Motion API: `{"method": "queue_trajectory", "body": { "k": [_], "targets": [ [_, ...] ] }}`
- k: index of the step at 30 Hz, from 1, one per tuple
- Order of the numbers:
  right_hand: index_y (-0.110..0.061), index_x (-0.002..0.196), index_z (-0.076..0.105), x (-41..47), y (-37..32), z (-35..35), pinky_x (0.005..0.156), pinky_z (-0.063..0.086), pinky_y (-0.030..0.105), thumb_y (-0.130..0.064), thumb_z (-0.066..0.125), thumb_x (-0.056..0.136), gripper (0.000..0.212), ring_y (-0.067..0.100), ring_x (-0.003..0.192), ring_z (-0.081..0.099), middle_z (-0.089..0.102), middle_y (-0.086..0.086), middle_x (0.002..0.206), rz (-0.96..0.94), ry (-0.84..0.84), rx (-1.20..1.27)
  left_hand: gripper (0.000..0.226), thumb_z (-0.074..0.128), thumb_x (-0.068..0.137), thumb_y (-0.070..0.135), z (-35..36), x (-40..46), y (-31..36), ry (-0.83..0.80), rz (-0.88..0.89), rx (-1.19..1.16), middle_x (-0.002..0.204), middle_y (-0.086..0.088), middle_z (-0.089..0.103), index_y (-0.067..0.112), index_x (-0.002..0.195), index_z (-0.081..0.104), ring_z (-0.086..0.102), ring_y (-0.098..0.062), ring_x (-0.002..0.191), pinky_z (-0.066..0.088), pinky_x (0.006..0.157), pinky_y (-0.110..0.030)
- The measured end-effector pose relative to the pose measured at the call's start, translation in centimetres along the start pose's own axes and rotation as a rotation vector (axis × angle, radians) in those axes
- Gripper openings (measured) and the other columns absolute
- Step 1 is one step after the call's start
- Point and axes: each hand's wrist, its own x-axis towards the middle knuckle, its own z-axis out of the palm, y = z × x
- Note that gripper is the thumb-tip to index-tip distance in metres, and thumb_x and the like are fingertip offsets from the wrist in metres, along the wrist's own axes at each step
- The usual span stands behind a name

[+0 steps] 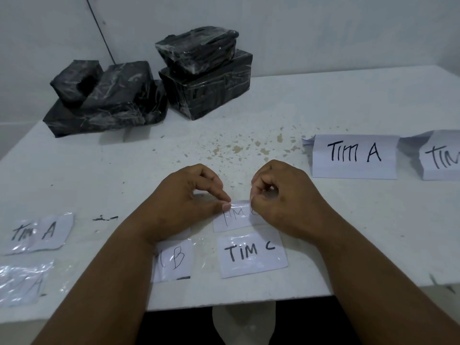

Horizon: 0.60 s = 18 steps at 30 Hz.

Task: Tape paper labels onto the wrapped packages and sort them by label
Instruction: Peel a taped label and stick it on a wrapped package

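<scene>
Both hands, left hand and right hand, are pinching clear tape at the top edge of a small paper label lying on the white table, its writing partly hidden. Just below, another label is reading "TIM C". Black wrapped packages are sitting stacked at the far-left side.

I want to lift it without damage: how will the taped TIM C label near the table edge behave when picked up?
The TIM C label is thin paper under glossy tape, so it is probably very light and floppy. Its tape may cling to the table; peeling from one corner seems safer.
</scene>
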Motion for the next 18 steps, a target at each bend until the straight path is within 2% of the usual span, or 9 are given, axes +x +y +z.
{"method": "queue_trajectory", "body": {
  "k": [3, 6, 10, 13, 18],
  "targets": [
    [-0.028, 0.075, 0.066, -0.18, -0.03, -0.19, 0.073, 0.048, 0.022, -0.032, 0.07, 0.071, 0.007, 0.006, 0.087, 0.059, 0.063, -0.014, 0.089, -0.045, -0.027, -0.01, 0.008, 0.086, 0.08, 0.03, 0.11, -0.03, 0.05, -0.011, 0.027, 0.04, 0.099, 0.015, 0.068, 0.035, 0.079, 0.08, 0.064, -0.005, 0.101, 0.044, 0.083, -0.022],
    [-0.028, 0.082, 0.069, -0.17, 0.05, -0.17, 0.072, 0.044, 0.02, -0.025, 0.078, 0.075, 0.012, 0.006, 0.087, 0.057, 0.062, -0.013, 0.089, -0.083, -0.032, -0.035, 0.009, 0.08, 0.087, 0.025, 0.28, -0.1, 0.34, -0.027, 0.056, 0.08, 0.096, 0.013, 0.067, 0.031, 0.081, 0.075, 0.062, -0.008, 0.1, 0.05, 0.087, -0.031],
    [-0.028, 0.076, 0.068, -0.07, 0.09, -0.05, 0.074, 0.049, 0.025, -0.024, 0.08, 0.08, 0.013, 0.006, 0.086, 0.059, 0.064, -0.015, 0.085, -0.091, -0.041, -0.018, 0.013, 0.076, 0.089, 0.017, 0.38, -0.24, 0.68, -0.036, 0.077, 0.074, 0.095, 0.01, 0.067, 0.026, 0.081, 0.071, 0.062, -0.012, 0.097, 0.052, 0.087, -0.037],
    [-0.029, 0.078, 0.064, -0.22, 0.08, 0.13, 0.068, 0.043, 0.023, -0.03, 0.077, 0.084, 0.014, 0.006, 0.08, 0.058, 0.062, -0.016, 0.079, -0.127, -0.041, -0.023, 0.014, 0.076, 0.089, 0.014, 0.35, -0.37, 0.7, -0.032, 0.101, 0.07, 0.092, 0.009, 0.068, 0.025, 0.081, 0.07, 0.063, -0.013, 0.092, 0.052, 0.082, -0.034],
    [-0.031, 0.083, 0.064, -0.21, -0.12, 0.38, 0.064, 0.048, 0.027, -0.037, 0.072, 0.088, 0.011, 0.009, 0.073, 0.059, 0.063, -0.016, 0.078, -0.144, -0.003, 0.052, 0.016, 0.074, 0.091, 0.016, 0.35, -0.51, 0.3, 0.004, 0.068, 0.028, 0.078, 0.013, 0.068, 0.027, 0.081, 0.068, 0.061, -0.006, 0.075, 0.047, 0.068, -0.023]
  ]
}}
